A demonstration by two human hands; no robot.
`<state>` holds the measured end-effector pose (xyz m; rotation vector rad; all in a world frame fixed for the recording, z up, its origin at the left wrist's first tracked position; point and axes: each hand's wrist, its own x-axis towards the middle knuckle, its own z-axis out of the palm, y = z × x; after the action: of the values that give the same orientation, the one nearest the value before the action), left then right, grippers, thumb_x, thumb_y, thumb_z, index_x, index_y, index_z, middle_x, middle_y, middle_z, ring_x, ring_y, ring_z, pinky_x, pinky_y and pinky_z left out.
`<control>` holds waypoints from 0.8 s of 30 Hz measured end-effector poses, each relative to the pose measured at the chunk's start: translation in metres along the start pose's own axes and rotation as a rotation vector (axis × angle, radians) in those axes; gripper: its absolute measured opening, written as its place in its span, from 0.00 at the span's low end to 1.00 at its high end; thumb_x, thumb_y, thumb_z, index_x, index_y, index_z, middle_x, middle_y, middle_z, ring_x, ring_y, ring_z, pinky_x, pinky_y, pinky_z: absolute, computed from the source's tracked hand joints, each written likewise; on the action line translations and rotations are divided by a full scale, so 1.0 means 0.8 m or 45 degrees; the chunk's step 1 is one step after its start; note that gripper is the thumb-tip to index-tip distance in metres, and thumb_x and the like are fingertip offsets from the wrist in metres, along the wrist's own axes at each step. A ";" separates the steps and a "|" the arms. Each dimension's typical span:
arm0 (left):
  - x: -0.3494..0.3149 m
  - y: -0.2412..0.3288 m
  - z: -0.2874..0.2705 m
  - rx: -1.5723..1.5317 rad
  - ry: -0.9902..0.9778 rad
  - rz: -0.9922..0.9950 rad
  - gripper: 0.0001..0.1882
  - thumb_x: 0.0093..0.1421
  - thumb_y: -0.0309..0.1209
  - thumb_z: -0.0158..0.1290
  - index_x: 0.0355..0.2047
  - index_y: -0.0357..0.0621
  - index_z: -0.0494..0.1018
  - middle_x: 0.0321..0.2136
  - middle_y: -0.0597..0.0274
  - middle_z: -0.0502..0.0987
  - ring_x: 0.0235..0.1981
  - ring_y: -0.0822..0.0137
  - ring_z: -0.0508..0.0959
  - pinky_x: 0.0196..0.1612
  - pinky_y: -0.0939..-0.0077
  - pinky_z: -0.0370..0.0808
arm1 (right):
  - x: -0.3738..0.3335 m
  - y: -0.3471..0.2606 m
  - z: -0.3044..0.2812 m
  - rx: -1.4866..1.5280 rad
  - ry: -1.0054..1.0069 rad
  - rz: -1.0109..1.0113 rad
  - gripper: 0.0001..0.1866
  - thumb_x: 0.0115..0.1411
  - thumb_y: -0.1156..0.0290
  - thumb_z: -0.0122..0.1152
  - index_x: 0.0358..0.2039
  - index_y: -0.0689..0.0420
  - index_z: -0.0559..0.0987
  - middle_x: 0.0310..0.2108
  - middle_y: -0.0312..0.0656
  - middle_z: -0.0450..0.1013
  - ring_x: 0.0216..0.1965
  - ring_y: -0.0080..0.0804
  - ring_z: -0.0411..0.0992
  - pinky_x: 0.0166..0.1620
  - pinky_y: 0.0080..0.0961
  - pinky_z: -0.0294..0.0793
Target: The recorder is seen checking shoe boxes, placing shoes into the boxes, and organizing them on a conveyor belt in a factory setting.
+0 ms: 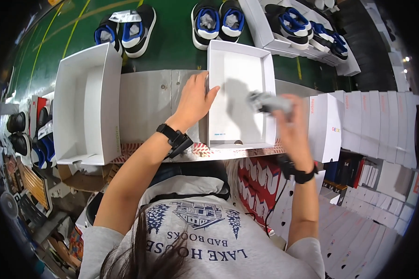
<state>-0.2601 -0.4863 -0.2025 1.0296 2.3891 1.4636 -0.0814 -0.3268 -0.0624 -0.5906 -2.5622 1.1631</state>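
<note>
Dark hair point(140, 249) over grey T-shirt point(200, 232); left grip point(194, 98) pinching white box point(241, 48) edge; right grip point(289, 120) clasping blurred grey object point(272, 103).

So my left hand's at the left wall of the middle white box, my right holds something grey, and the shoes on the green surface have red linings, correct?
Not quite: the head view shows the shoes on the green surface lined in blue, not red. Your left hand is at the left wall of the middle white box, and your right hand holds a grey thing.
</note>
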 end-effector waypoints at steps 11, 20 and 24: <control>0.000 0.003 0.004 -0.096 -0.085 -0.097 0.27 0.60 0.35 0.57 0.54 0.31 0.64 0.41 0.43 0.70 0.41 0.47 0.71 0.45 0.58 0.69 | -0.045 0.142 -0.055 -0.482 0.232 0.086 0.22 0.58 0.80 0.58 0.53 0.63 0.67 0.45 0.54 0.65 0.50 0.53 0.64 0.56 0.38 0.63; 0.142 0.036 -0.042 0.337 0.185 0.426 0.28 0.55 0.30 0.60 0.54 0.37 0.65 0.44 0.43 0.69 0.47 0.44 0.69 0.50 0.56 0.69 | -0.070 0.053 -0.012 -0.577 0.194 0.296 0.19 0.60 0.65 0.60 0.46 0.66 0.72 0.38 0.58 0.71 0.40 0.58 0.70 0.43 0.47 0.69; 0.216 0.055 0.006 0.621 -0.066 0.398 0.30 0.51 0.39 0.62 0.53 0.43 0.67 0.43 0.40 0.70 0.44 0.43 0.72 0.47 0.53 0.71 | -0.114 0.053 0.028 -0.257 0.077 0.588 0.24 0.61 0.60 0.58 0.48 0.68 0.69 0.39 0.65 0.72 0.40 0.62 0.72 0.44 0.49 0.74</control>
<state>-0.3666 -0.3622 -0.1323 1.5838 2.7069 0.9151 0.0006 -0.3586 -0.1159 -1.2973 -2.5827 0.9921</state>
